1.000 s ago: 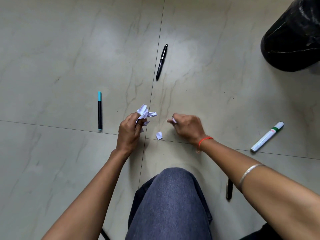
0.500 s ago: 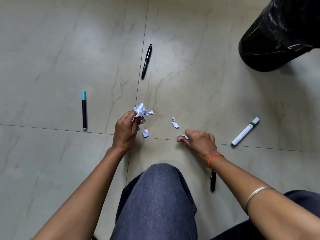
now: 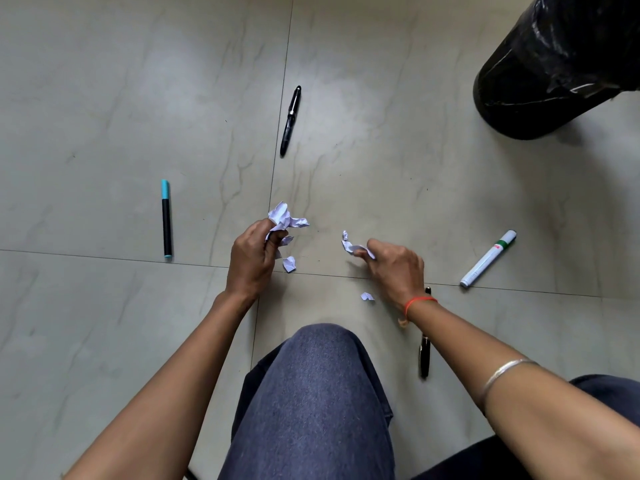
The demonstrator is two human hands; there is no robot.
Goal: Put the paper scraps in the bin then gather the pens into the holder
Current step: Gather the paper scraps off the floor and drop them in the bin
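Observation:
My left hand grips a bunch of crumpled white paper scraps above the tiled floor. My right hand pinches a white scrap at its fingertips. One loose scrap lies just right of my left hand, and another small one lies below my right hand. A black pen lies at the top middle. To the left is a black marker with a teal cap, and to the right a white marker with a green band. A dark pen lies partly under my right forearm. The black bin stands at the top right.
My knee in blue-grey trousers fills the lower middle. The floor is pale tiles with dark grout lines. No pen holder is in view.
My right hand moved from the floor near my knee up to the scrap in the middle and pinched it. One small scrap now lies below that hand. The left hand kept its bunch.

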